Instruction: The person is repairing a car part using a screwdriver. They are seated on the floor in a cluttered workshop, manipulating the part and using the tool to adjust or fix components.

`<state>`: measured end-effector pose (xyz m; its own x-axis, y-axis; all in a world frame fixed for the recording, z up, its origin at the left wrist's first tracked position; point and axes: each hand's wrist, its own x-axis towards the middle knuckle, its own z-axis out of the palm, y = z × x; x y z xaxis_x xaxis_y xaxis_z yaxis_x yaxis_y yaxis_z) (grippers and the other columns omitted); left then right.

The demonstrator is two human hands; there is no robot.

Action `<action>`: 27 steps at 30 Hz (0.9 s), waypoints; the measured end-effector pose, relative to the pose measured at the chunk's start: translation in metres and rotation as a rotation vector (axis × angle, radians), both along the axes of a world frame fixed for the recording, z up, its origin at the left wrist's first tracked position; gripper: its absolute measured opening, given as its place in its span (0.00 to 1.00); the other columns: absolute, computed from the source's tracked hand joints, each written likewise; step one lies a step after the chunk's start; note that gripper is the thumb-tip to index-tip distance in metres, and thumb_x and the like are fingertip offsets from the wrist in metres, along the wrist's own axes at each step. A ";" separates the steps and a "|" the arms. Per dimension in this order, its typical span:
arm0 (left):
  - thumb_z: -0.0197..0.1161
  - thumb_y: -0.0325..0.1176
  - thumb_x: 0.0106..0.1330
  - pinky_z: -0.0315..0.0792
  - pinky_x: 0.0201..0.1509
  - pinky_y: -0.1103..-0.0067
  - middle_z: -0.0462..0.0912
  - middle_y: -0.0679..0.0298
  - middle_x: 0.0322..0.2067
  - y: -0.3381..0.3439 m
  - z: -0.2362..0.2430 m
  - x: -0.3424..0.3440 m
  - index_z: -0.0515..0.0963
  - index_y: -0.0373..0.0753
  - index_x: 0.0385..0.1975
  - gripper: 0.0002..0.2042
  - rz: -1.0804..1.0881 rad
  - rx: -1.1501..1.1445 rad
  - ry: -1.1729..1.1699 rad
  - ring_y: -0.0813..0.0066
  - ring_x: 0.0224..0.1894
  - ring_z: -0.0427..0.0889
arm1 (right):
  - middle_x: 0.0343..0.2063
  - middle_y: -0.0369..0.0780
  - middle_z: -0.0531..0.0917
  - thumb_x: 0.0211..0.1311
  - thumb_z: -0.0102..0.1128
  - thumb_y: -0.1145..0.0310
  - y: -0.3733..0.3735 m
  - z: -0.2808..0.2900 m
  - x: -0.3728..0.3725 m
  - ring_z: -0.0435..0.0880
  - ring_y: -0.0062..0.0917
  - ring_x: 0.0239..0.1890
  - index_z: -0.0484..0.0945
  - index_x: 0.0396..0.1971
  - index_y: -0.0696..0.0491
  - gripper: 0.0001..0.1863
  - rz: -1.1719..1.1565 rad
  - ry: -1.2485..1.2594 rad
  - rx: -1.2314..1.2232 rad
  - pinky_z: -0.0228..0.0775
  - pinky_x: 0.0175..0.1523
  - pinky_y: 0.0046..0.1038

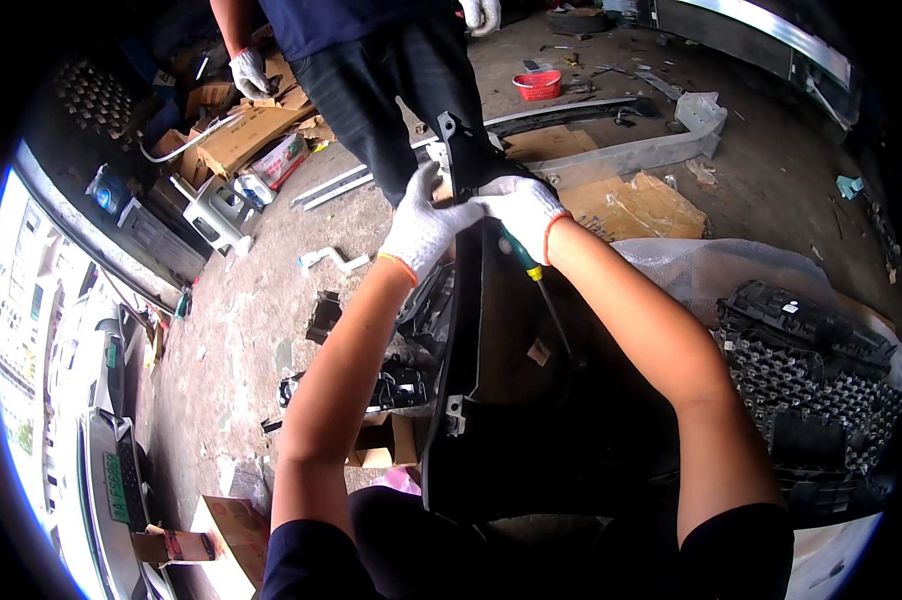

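Observation:
A long black plastic car panel, likely a bumper, runs away from me through the middle, with metal brackets on its edge. My left hand, in a white knit glove, is closed at the panel's far edge beside a metal bracket. My gloved right hand meets it from the right, its fingers on the panel's edge. Under that palm sits a screwdriver with a green and yellow handle, its shaft pointing back toward me. Some of my fingertips are hidden behind the panel.
Another person in dark jeans and white gloves stands just beyond the panel. A silver beam and cardboard lie ahead right; a black grille part is at right. Left are a white stool, cartons and a car.

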<state>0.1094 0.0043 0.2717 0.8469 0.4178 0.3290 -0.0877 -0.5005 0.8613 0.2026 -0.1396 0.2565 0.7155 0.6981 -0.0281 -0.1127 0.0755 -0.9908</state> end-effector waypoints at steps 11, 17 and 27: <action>0.72 0.29 0.52 0.73 0.57 0.74 0.82 0.52 0.47 -0.026 -0.004 0.000 0.70 0.24 0.57 0.32 -0.045 -0.218 0.162 0.66 0.50 0.80 | 0.31 0.36 0.81 0.59 0.68 0.61 0.005 -0.013 0.022 0.79 0.24 0.30 0.79 0.42 0.50 0.14 0.196 0.097 0.043 0.70 0.26 0.29; 0.70 0.34 0.52 0.73 0.54 0.75 0.82 0.50 0.45 -0.040 0.005 -0.007 0.72 0.23 0.54 0.30 -0.001 -0.144 0.157 0.65 0.47 0.81 | 0.31 0.36 0.82 0.60 0.67 0.61 -0.002 -0.012 0.027 0.80 0.23 0.30 0.79 0.40 0.51 0.13 0.238 0.075 0.045 0.71 0.27 0.29; 0.63 0.48 0.57 0.75 0.48 0.66 0.84 0.40 0.34 -0.036 -0.012 0.006 0.78 0.25 0.38 0.26 0.299 0.306 0.177 0.49 0.42 0.84 | 0.28 0.38 0.82 0.63 0.65 0.63 0.002 -0.007 0.024 0.77 0.23 0.22 0.82 0.37 0.55 0.11 0.129 0.003 0.039 0.67 0.23 0.26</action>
